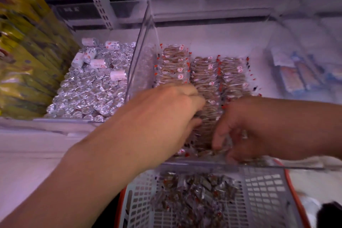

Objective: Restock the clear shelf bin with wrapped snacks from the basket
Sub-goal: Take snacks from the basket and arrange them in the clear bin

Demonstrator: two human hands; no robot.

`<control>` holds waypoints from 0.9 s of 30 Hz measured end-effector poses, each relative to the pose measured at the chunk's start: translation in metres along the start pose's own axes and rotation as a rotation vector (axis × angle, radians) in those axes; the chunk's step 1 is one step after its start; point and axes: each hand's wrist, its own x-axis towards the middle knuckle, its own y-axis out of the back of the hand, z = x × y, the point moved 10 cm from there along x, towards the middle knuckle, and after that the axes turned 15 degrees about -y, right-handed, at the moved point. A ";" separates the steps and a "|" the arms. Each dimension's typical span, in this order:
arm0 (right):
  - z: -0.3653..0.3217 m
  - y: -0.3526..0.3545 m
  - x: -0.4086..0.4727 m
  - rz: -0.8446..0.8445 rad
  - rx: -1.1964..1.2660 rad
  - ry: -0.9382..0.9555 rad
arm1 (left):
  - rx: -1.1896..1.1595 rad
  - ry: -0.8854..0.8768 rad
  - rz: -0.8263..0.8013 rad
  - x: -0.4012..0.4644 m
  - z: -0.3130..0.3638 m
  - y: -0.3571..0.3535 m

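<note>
Right now, in the head view, both your hands are down inside the clear shelf bin (185,29), working at the near end of the middle row of wrapped snacks (203,87). Your left hand (162,113) has its fingers curled in against that row; they seem to press or grip the packets, though blur hides whether anything is actually pinched. Your right hand (246,127) comes in from the other side with fingers curled downward onto the loose packets by the front wall; whether it holds one, I cannot tell. Judging by this, you are squeezing the row between both hands so the packets stand on edge and pack tightly.

Three rows fill the bin, each running front to back, away from you. The single packets stand across the row, long axes left to right, red-marked ends out to the sides.

More wrapped snacks lie jumbled, pointing every way, in the grey basket (259,190) just below the bin's front edge, near enough for short reaches. Beside the bin on the left sits a bin of foil-wrapped sweets (88,94).
</note>
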 end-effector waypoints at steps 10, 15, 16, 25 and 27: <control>0.027 0.126 -0.012 0.799 -0.100 -0.373 | 0.000 0.203 0.123 -0.005 -0.019 -0.021; 0.051 0.148 0.068 0.780 -0.182 -0.588 | -0.013 0.183 0.138 0.000 -0.021 -0.018; 0.052 0.146 0.077 0.779 -0.188 -0.578 | -0.014 0.184 0.147 0.000 -0.022 -0.017; 0.052 0.138 0.078 1.062 -0.211 -0.502 | 0.041 0.159 0.176 -0.001 -0.018 -0.012; 0.053 0.134 0.083 1.007 -0.179 -0.487 | 0.047 0.157 0.174 0.000 -0.018 -0.012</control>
